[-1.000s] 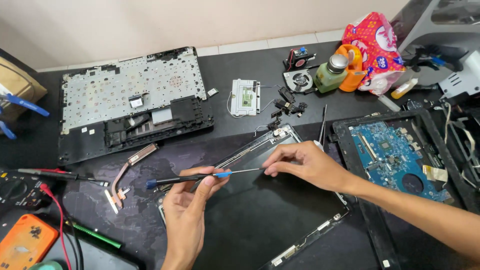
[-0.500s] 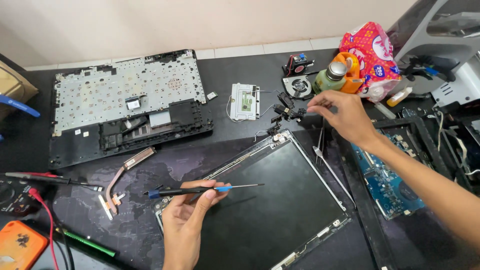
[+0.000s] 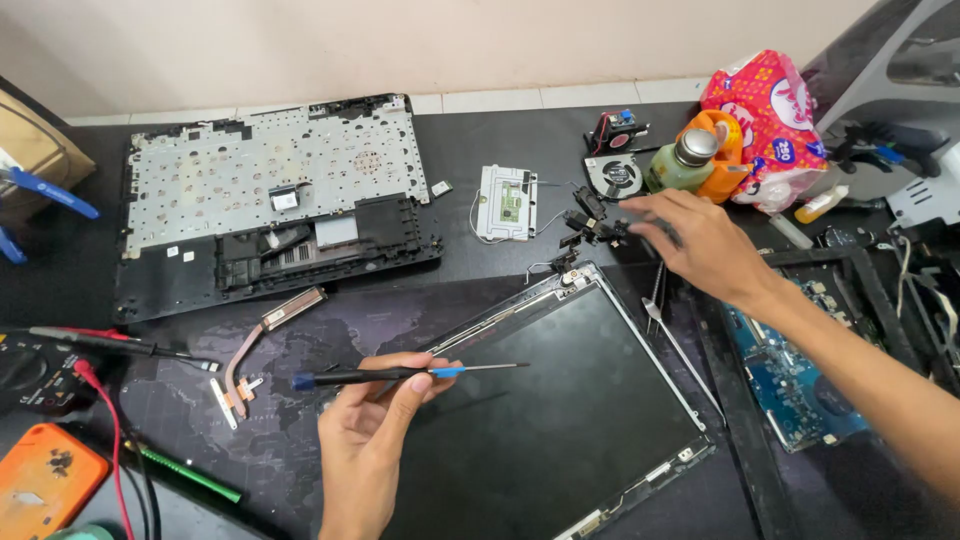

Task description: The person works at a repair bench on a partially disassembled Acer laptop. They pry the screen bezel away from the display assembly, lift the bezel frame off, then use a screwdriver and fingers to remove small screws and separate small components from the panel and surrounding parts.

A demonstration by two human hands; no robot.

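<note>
Black worktop (image 3: 520, 130): left hand (image 3: 365, 440) grips screwdriver (image 3: 400, 374) level, parked; right hand (image 3: 700, 245), fingers open, reaches small black parts (image 3: 590, 222).

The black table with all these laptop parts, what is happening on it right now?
A person works on a taken-apart laptop on a black table. The left hand holds a thin screwdriver level above the laptop screen panel, which lies flat. The right hand reaches to a small pile of black hinge parts near a cooling fan. The keyboard cover lies upside down at the back, and a copper heat pipe lies beside the screen.
</note>
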